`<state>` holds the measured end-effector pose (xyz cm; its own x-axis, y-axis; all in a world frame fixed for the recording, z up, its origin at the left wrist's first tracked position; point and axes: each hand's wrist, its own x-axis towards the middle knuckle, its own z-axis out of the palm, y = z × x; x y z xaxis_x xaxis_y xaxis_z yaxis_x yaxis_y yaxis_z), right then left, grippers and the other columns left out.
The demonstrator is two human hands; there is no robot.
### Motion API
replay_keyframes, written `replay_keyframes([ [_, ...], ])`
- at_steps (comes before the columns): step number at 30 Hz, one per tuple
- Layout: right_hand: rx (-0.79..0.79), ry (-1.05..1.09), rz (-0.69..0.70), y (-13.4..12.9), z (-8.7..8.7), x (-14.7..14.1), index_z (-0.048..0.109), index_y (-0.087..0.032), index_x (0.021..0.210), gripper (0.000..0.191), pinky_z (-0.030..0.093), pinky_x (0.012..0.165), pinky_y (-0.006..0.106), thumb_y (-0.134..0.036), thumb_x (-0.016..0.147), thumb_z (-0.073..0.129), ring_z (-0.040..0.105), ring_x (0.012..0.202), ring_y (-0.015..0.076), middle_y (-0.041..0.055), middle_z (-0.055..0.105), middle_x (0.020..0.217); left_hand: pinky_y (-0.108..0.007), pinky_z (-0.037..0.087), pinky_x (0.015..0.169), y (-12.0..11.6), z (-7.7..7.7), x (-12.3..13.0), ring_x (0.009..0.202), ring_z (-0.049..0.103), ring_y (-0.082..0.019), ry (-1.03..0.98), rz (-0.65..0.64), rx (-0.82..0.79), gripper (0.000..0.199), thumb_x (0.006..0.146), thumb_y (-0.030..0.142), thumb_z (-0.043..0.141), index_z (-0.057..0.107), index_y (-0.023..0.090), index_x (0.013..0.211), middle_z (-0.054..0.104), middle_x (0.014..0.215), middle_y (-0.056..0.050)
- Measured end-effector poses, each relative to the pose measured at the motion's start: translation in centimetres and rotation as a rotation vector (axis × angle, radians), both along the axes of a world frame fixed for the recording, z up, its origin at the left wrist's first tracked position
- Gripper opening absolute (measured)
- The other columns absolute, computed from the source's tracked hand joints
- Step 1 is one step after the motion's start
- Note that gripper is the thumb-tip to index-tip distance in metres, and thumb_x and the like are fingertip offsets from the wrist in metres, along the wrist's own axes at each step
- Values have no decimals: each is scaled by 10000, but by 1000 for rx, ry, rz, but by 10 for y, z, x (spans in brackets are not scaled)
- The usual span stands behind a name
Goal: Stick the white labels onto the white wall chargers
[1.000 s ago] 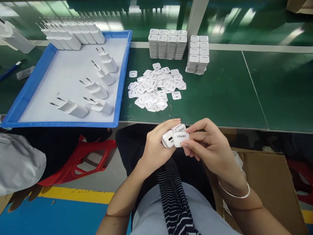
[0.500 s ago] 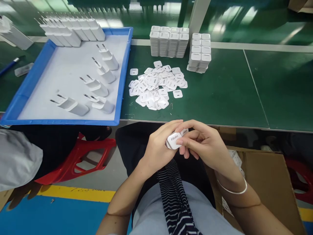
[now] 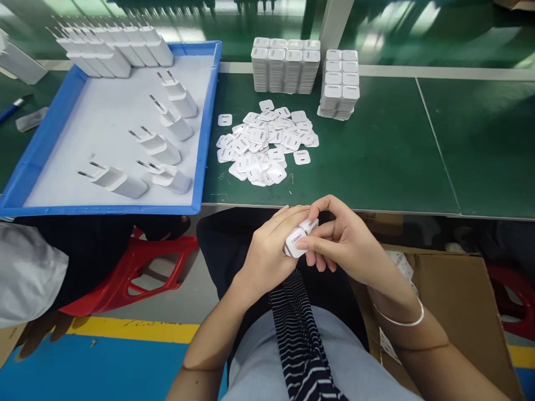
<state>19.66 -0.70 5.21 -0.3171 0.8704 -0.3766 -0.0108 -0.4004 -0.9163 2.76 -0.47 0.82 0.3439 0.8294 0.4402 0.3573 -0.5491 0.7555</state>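
Stacked white printed square caps sit in my left hand, whose fingers wrap round them just off the table's front edge. My right hand pinches the same caps, its thumb on the printed face of the nearest one. How many are held is hidden by the fingers. Beyond my hands a loose pile of white square caps lies on the green table. Behind it stand a wide block of stacked caps and a narrower block.
A blue-rimmed tray at the left holds several white plug adapters with metal pins. A blue pen lies farther left. Below are a red stool, a person's grey sleeve and an open cardboard box.
My right thumb has moved slightly left across the face of the front cap, and the right index finger is more bent. The camera view has shifted a little.
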Motion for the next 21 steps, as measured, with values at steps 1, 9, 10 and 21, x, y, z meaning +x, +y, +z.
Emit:
replay_keyframes([
  [1, -17, 16, 5, 1, -1, 0, 402, -250, 927, 438, 386, 337, 140, -303, 811, 821, 572, 394, 102, -59, 691, 543, -440, 543, 1116, 0, -1, -1, 1206, 699, -229, 13, -8, 14, 337, 933, 156, 634, 634, 201, 1267, 736, 1276, -91],
  [9, -91, 82, 59, 6, -5, 3, 320, -261, 853, 514, 385, 325, 122, -283, 797, 830, 549, 358, 86, -63, 685, 520, -486, 514, 1154, 1, -3, -5, 1273, 661, -226, 89, -69, 55, 385, 938, 115, 583, 606, 185, 1316, 708, 1327, -116],
  [10, -94, 82, 62, 7, -5, 3, 322, -260, 848, 514, 386, 324, 122, -284, 794, 832, 545, 355, 84, -62, 683, 518, -490, 515, 1153, 1, -3, -5, 1272, 662, -228, 94, -72, 60, 385, 940, 123, 586, 605, 189, 1318, 707, 1329, -115],
  [21, -91, 49, 36, 8, -13, -3, 336, -256, 798, 518, 383, 309, 142, -297, 764, 851, 527, 324, 90, -64, 660, 480, -487, 513, 1154, 5, -7, -9, 1256, 670, -226, 126, -99, 120, 378, 930, 100, 598, 604, 159, 1303, 716, 1301, -139],
])
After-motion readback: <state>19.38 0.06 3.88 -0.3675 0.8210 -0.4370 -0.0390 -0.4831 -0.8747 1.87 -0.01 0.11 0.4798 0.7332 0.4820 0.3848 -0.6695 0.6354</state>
